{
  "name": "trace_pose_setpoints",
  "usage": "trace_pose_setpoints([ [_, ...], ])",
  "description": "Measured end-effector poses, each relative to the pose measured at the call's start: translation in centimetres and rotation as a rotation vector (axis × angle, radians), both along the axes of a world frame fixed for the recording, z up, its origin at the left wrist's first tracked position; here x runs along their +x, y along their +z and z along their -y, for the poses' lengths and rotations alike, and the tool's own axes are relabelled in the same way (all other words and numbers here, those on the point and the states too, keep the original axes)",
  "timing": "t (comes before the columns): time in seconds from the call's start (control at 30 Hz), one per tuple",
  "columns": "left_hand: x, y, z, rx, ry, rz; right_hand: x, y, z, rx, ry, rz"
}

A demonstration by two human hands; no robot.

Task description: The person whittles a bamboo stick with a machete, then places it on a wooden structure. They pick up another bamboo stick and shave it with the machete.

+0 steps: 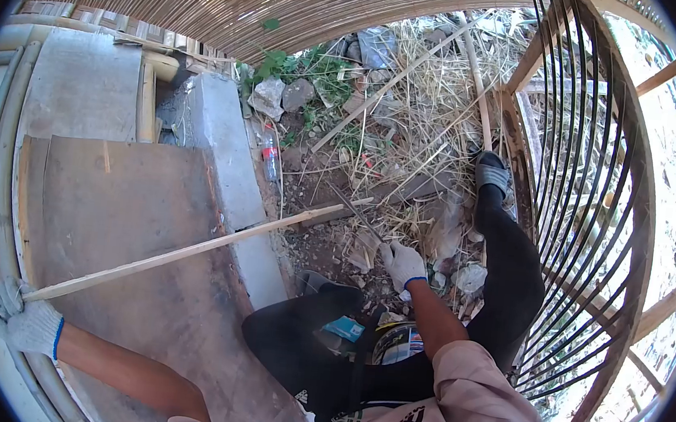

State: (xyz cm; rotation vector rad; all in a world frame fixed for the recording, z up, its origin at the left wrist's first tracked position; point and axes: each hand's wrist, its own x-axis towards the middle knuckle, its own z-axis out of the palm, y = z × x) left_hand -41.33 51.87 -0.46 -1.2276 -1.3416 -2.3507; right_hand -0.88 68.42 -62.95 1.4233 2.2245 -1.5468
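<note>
My left hand [22, 316], in a white work glove, grips the near end of a long thin bamboo strip [190, 250]. The strip runs up and to the right across a wooden board [114, 191] and ends over the dirt. My right hand [402, 263], also gloved, is down on the ground among dry straw and debris, between my legs in black trousers. Whether it holds anything I cannot tell. My right foot in a dark sandal [491, 172] rests by a bamboo frame.
A curved frame of dark bamboo slats [587, 217] stands at the right. A woven reed fence [236, 1] closes the back. A concrete slab [222, 153], a plastic bottle [271, 159], stones, weeds and loose bamboo poles [478, 79] lie on the ground.
</note>
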Motion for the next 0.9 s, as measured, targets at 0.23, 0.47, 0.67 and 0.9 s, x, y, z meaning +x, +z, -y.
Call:
trace_pose_setpoints([
  [0.23, 1.1, 0.1, -0.2, -0.010, -0.061, 0.026, 2.5, -5.1, -1.0, -0.108, -0.046, 0.267],
  [0.47, 5.1, -0.3, -1.6, 0.039, -0.251, -0.007, 1.6, -4.0, -2.5, -0.196, 0.000, 0.316],
  [0.67, 10.4, -1.6, -3.8, 0.063, -0.228, -0.063, 1.5, 1.1, -3.5, -0.218, 0.095, 0.364],
  [0.9, 16.2, -3.1, -4.3, 0.143, 0.299, 0.117, 5.1, 4.8, -1.8, -0.015, 0.241, 0.429],
])
